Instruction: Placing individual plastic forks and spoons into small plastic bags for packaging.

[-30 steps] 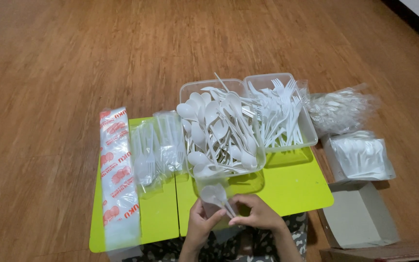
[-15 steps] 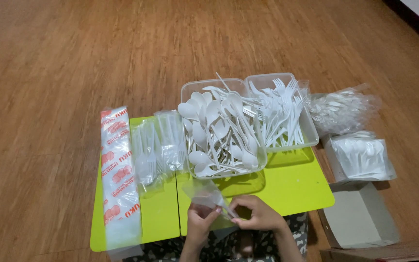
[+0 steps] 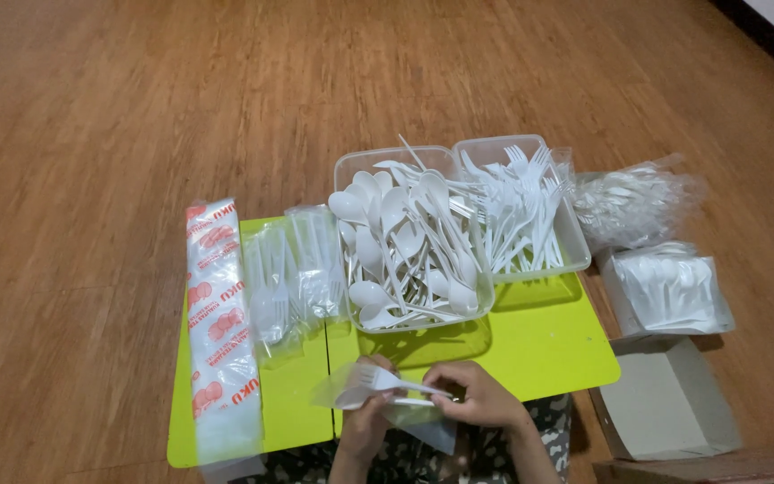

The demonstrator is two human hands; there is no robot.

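My left hand (image 3: 365,421) and my right hand (image 3: 477,396) meet at the near edge of a lime-green table (image 3: 544,345). Together they hold a clear plastic sleeve (image 3: 378,394) with a white plastic fork and spoon in it, lying flat and pointing left. Just beyond my hands stands a clear tub of white plastic spoons (image 3: 405,242). Next to it on the right is a clear tub of white plastic forks (image 3: 521,211).
Packed cutlery sleeves (image 3: 293,269) lie left of the tubs. A long pack of clear bags with red print (image 3: 217,332) lies along the table's left edge. Two bags of white cutlery (image 3: 633,202) (image 3: 669,287) and a grey cardboard box (image 3: 669,399) sit on the wooden floor at the right.
The sleeve was held upright near the spoon tub; it now lies lower and flat between my hands, with the fork and spoon inside it.
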